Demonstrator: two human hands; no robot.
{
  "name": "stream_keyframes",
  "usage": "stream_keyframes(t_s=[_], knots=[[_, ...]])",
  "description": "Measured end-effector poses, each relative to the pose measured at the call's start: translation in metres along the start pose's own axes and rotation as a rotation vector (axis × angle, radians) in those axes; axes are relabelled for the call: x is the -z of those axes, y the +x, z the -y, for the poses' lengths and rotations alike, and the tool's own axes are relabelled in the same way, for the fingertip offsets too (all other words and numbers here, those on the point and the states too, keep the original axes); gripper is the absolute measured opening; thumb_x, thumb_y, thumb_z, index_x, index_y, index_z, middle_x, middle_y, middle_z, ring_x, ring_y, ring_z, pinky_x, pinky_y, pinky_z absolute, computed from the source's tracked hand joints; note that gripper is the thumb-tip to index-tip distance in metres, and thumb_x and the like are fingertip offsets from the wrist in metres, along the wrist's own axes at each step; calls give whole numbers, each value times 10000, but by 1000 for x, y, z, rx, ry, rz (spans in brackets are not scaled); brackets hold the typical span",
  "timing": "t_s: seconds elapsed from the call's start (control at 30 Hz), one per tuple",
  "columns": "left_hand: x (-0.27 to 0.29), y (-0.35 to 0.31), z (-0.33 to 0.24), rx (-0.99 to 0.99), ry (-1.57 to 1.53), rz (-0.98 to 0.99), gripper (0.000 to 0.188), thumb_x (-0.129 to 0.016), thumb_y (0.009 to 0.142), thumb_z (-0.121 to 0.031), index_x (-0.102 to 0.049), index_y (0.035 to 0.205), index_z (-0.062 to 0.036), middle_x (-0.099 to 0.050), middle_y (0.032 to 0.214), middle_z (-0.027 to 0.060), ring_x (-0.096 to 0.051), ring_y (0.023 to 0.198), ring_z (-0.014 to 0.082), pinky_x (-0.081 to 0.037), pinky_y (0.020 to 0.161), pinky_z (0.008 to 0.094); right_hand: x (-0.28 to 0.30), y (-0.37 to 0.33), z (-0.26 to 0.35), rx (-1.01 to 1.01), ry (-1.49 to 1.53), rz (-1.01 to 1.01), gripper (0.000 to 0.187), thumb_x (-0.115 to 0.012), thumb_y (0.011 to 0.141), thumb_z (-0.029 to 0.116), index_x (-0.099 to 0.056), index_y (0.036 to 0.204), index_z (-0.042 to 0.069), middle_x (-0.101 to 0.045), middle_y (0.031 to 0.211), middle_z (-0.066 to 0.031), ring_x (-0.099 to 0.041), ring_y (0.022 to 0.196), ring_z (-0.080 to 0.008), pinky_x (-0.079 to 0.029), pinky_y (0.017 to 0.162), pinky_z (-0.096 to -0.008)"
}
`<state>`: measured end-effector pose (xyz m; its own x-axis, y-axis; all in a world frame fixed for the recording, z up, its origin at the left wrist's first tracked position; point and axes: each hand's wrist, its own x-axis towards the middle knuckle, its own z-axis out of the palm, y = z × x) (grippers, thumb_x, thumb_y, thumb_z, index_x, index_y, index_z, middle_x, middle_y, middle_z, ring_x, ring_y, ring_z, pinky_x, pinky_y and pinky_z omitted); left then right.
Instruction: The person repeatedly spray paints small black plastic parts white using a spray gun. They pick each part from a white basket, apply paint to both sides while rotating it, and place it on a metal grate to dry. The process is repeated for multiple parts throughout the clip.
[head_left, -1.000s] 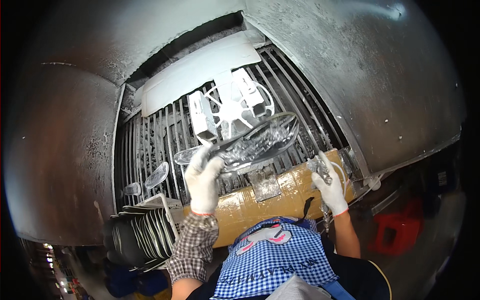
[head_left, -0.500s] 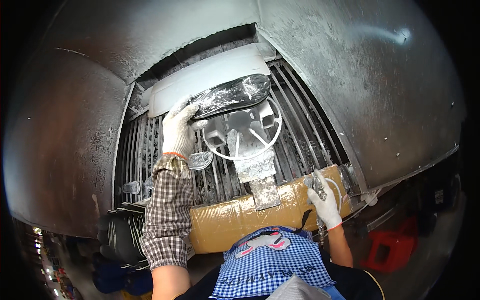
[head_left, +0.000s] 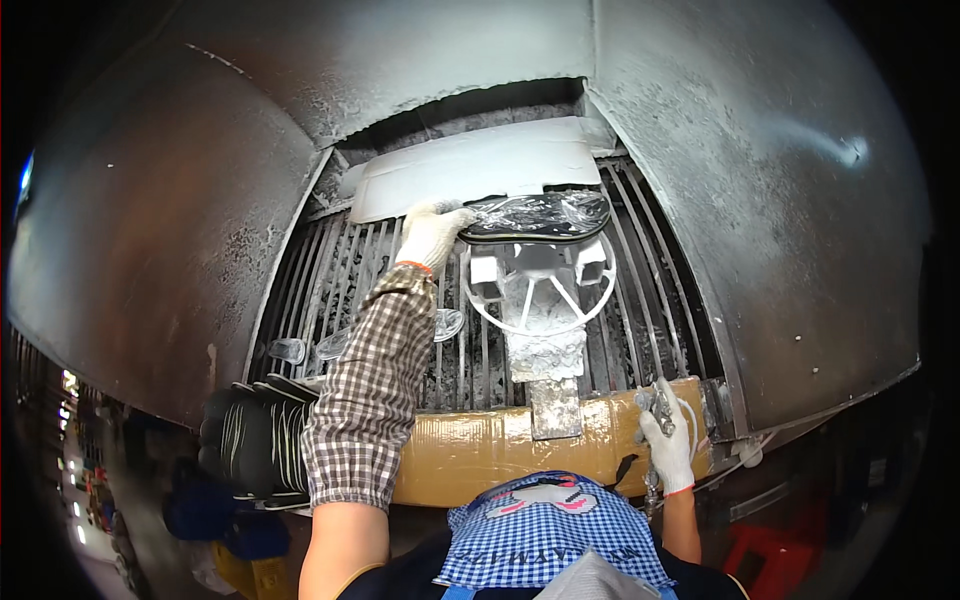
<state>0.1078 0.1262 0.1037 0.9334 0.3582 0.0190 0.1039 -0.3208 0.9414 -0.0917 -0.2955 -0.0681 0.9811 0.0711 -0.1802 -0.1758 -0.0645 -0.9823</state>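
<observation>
My left hand (head_left: 432,232), in a white glove with a checked sleeve, reaches far forward and grips the left end of a dark shoe sole wrapped in clear film (head_left: 538,216). The sole lies flat on top of a white, paint-caked round stand (head_left: 540,290) in the middle of the spray booth. My right hand (head_left: 668,445), also in a white glove, is low at the right and holds a small metal spray gun (head_left: 656,404) near the booth's front ledge.
Grey metal grille bars (head_left: 340,270) form the booth's back, under a curved metal hood (head_left: 750,160). A white board (head_left: 470,170) leans at the top. A brown taped ledge (head_left: 470,450) runs along the front. Stacked dark soles (head_left: 250,440) sit at the lower left.
My left hand has carried the wrapped sole up and forward from near the ledge and laid it flat on the stand. My right hand has stayed low with the spray gun.
</observation>
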Motion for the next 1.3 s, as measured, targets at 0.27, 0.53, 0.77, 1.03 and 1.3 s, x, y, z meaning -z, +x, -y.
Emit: stream_keyframes(t_s=[0.27, 0.53, 0.77, 1.03, 1.3], knots=[[3, 11, 18, -44, 70, -42, 212, -786, 912, -167, -797, 1038, 3, -739, 802, 50, -585, 550, 75, -443, 462, 247, -1, 5, -3, 64, -54, 23, 775, -701, 1035, 280, -353, 1652, -33, -644, 1447, -143, -615, 1282, -178, -488, 1075, -306], [4, -10, 39, -119, -174, -196, 392, -716, 997, -336, -787, 1191, -4, -792, 1070, 108, -708, 922, 161, -563, 812, 323, -3, 4, 12, 137, -108, -26, 710, -678, 1054, 270, -399, 1627, -42, -670, 1399, -127, -640, 1200, -155, -523, 1001, -285], [-29, -77, 143, 123, -390, -392, 559, -677, 1033, -254, -553, 1513, 4, -643, 1461, 184, -599, 1340, 293, -449, 1172, 419, -3, 13, 40, 260, -42, -38, 618, -629, 1081, 221, -435, 1594, -65, -743, 1134, -85, -673, 855, -93, -565, 792, -262], [-88, -152, 166, 297, -1003, 226, 522, -641, 1060, -319, -541, 1483, -31, -683, 1327, 160, -694, 1156, 296, -581, 977, 445, -60, 34, 131, 355, 233, 240, 648, -656, 1057, 159, -400, 1602, -82, -729, 1146, -101, -673, 865, -95, -576, 789, -243], [-101, -167, 112, 263, -1196, 260, 448, -529, 1114, -266, -534, 1473, 1, -674, 1343, 167, -697, 1178, 274, -609, 984, 407, -110, 40, 186, 577, 134, 451, 633, -656, 1027, 60, -413, 1586, -112, -658, 1438, -194, -654, 1226, -184, -532, 1041, -320]])
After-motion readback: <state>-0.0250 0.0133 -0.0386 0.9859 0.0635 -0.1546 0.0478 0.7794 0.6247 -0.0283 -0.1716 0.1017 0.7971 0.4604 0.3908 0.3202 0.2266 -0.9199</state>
